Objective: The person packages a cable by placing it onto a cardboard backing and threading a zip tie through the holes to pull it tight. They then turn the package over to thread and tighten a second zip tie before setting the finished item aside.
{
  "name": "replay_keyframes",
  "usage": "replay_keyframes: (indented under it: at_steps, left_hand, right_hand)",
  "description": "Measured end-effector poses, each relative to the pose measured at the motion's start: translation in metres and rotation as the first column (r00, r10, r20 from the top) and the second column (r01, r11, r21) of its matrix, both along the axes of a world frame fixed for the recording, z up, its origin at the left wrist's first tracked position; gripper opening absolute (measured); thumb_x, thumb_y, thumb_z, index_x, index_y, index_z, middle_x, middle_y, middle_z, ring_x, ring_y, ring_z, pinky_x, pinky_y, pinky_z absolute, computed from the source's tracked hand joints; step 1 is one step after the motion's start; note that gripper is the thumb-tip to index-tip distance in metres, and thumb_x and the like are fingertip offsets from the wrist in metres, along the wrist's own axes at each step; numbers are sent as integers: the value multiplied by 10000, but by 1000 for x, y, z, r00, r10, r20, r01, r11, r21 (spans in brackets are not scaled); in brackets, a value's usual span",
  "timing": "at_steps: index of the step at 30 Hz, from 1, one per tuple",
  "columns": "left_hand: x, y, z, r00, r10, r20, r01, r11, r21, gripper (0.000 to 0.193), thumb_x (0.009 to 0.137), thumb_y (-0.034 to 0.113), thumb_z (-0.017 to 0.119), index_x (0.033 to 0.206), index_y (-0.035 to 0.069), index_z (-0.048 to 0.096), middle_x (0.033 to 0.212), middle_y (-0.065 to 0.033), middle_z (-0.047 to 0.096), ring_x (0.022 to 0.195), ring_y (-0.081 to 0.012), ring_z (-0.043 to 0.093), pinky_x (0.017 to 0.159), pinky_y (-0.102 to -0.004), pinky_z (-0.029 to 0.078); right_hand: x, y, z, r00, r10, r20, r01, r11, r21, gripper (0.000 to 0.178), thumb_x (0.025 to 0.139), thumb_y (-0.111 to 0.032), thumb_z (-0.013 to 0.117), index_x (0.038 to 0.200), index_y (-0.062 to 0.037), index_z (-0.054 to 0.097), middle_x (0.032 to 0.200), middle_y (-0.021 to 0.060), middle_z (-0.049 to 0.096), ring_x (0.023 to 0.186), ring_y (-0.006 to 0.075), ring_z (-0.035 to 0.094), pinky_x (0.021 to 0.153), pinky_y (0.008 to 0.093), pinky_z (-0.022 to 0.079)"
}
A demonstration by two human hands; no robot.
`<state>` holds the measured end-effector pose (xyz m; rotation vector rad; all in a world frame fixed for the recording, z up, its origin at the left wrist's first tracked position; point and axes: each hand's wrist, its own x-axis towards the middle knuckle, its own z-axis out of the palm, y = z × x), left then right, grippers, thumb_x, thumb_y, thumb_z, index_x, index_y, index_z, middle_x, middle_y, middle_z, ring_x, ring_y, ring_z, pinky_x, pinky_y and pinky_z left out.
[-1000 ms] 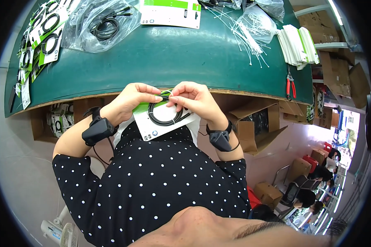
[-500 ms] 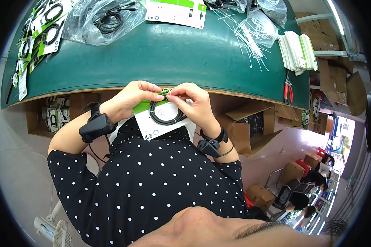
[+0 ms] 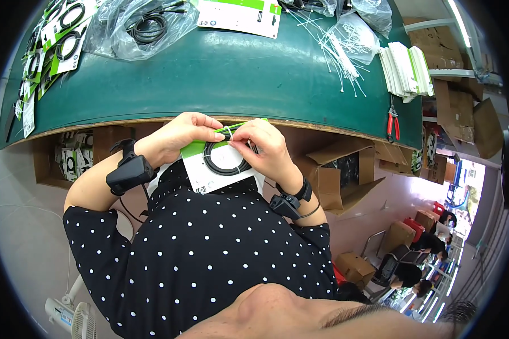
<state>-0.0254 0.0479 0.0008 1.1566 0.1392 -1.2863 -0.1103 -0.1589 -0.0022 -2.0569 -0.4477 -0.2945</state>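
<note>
A white-and-green packaging card [image 3: 195, 175] hangs at the table's near edge, tilted toward my body. On its face lies a coiled black cable [image 3: 216, 168]. My left hand [image 3: 181, 135] pinches the card and cable at the top, thumb and forefinger together. Close beside it, my right hand [image 3: 267, 146] has its thumb and fingers closed on a white cable tie [image 3: 230, 133] looped near the card's upper edge. The right fingers cover part of the coil and the card's right side.
On the green table [image 3: 209, 79] lie a plastic bag of cables [image 3: 147, 28], carded cables [image 3: 68, 48], loose cable ties [image 3: 345, 62], stacked cards [image 3: 401, 70] and red-handled pliers [image 3: 393, 124]. An open carton [image 3: 342, 175] stands below the table. Other people sit at far right.
My right hand has turned and shifted slightly, its fingers now curled lower over the coil's right side. The cable tie's loop shows more upright. My left hand stays nearly in place.
</note>
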Motion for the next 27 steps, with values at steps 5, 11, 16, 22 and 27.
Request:
replay_keyframes:
  at_steps: [5, 11, 16, 22, 27]
  left_hand:
    - [1, -3, 8, 999, -31, -10, 30, 999, -26, 313, 847, 70, 699, 1120, -33, 585, 992, -92, 669, 856, -129, 655, 777, -258, 538]
    - [1, -4, 4, 999, -29, -13, 29, 999, -20, 284, 856, 63, 686, 1109, -37, 607, 992, -96, 672, 859, -136, 659, 780, -261, 541]
    - [3, -5, 3, 999, -19, -28, 19, 1000, -20, 268, 855, 52, 681, 1100, -39, 621, 992, -101, 677, 862, -142, 663, 780, -266, 545]
    - [4, -7, 1, 999, 7, -39, -7, 1000, -1, 272, 851, 46, 685, 1102, -39, 622, 988, -103, 681, 856, -146, 666, 777, -271, 547]
    - [4, -7, 0, 999, 11, -38, -10, 1000, 8, 269, 848, 37, 682, 1099, -42, 624, 982, -105, 683, 850, -148, 668, 775, -273, 548]
  right_hand:
    - [-1, 1, 2, 997, -59, -44, 61, 997, 38, 147, 746, 30, 741, 828, -40, 642, 818, 54, 658, 707, 150, 599, 541, 244, 464]
    - [-1, -2, 2, 998, -56, 26, 56, 998, 3, 149, 741, 34, 743, 822, -44, 645, 801, 51, 665, 694, 151, 605, 547, 243, 472]
    - [2, -2, -1, 996, -52, 76, 52, 999, -3, 157, 725, 36, 754, 807, -38, 643, 785, 56, 670, 704, 174, 629, 582, 263, 494]
    - [4, -2, -2, 990, -45, 132, 50, 998, -37, 164, 710, 35, 764, 788, -33, 638, 780, 61, 671, 724, 205, 652, 641, 299, 516]
    - [4, -1, 1, 985, -22, 170, 34, 997, -70, 161, 709, 27, 765, 786, -37, 639, 781, 62, 671, 721, 213, 654, 674, 318, 519]
